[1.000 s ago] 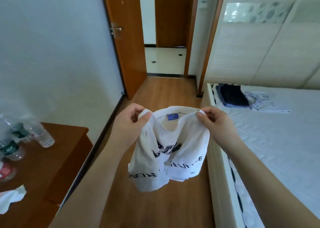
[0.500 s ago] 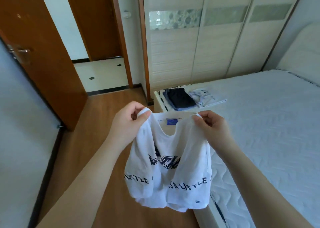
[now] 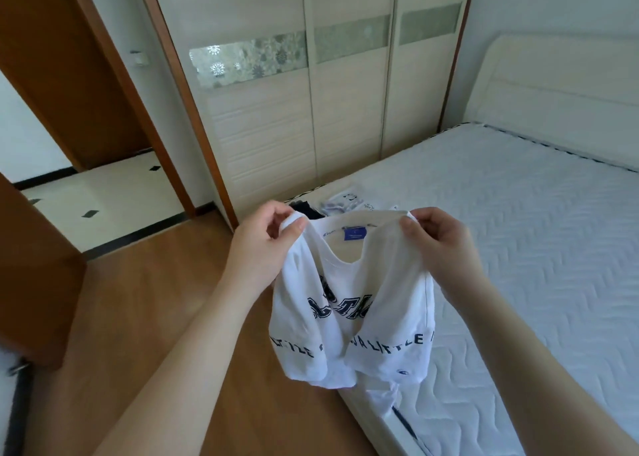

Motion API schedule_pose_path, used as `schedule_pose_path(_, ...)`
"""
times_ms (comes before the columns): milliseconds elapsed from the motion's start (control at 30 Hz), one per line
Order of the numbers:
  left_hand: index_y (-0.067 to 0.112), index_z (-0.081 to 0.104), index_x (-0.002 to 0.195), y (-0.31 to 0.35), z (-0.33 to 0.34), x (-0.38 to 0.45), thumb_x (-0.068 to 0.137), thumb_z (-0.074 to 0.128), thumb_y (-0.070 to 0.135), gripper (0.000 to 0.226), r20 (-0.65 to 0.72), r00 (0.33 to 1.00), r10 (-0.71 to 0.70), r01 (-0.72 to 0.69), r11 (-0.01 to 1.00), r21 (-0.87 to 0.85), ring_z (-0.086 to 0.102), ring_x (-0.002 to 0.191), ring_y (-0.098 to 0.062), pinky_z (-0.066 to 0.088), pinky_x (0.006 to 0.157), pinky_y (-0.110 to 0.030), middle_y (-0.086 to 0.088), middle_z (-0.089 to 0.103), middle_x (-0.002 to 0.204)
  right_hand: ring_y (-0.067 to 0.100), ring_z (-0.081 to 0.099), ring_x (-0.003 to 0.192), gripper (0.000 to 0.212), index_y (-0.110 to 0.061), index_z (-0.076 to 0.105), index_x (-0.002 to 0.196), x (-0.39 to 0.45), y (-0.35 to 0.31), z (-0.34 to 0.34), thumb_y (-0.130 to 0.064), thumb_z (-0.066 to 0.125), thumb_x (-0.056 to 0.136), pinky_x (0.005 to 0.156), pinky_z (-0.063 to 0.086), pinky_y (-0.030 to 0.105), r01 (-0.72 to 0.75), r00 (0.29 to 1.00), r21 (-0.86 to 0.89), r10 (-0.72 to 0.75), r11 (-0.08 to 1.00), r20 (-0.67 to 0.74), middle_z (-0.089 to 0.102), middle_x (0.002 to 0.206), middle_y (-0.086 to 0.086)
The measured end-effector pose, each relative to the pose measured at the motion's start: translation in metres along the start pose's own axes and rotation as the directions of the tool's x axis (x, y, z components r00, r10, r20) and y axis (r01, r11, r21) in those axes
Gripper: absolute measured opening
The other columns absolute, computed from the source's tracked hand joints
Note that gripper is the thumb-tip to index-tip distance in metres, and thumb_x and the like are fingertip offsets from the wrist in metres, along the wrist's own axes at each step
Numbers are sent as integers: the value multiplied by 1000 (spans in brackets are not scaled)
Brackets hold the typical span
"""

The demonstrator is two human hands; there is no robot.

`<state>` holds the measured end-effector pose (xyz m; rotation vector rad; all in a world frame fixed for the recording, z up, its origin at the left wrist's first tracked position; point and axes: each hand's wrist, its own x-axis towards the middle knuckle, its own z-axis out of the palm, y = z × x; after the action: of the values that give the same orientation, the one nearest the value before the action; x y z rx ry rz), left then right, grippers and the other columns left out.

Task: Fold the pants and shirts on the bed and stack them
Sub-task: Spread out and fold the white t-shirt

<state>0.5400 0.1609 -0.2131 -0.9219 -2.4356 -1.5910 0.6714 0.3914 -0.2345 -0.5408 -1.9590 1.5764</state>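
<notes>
Head view: both hands (image 3: 262, 244) pinch white shirt (image 3: 349, 303) over bed (image 3: 518, 248).

Since a second ago we turn our head to the right, away from the hallway. The brown side table with its water bottles drops out of sight, and the wardrobe (image 3: 311, 109) and headboard (image 3: 560, 85) come into view. The white T-shirt (image 3: 349, 303) now hangs over the near corner of the bed (image 3: 518, 248) instead of over the wooden floor (image 3: 145, 300). Its front opens out more, so the dark lettering reads more clearly. The dark folded garment (image 3: 306, 209) is now mostly hidden behind our left hand (image 3: 266, 244).
</notes>
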Motion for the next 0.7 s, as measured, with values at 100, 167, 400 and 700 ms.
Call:
schedule_pose_path(100,37,63,91,-11,15,49,85,65,47,12,36,999,8,-5,998,-68,62,77,-6,48,66,-24,13,67,86,13,58,70,26,-33,69,86,23,6,-8,-56,62,75,68,45,38,-7,993,-25,4,1000,-114,70,80,9)
schedule_pose_path(167,39,62,92,-18,26,80,81,64,53,18,67,998,20,-12,994,-113,63,78,-8,51,67,-31,14,67,85,13,57,70,28,-32,69,86,36,10,-11,-57,63,75,68,45,39,-12,981,-26,7,1000,-196,67,73,2)
schedule_pose_path(400,40,62,91,-51,72,176,79,62,55,20,290,949,121,-47,967,-252,65,76,-16,57,67,-44,11,67,83,13,55,67,24,-33,68,81,77,21,8,-55,62,74,66,45,39,-67,886,-66,29,996,-463,64,69,-6)
schedule_pose_path(700,37,63,86,-70,156,225,83,67,45,10,546,804,235,-53,944,-327,53,57,-2,45,52,-17,15,59,69,10,59,67,10,-27,70,81,77,60,0,-33,66,88,66,48,35,-211,754,-4,160,978,-637,67,72,-4)
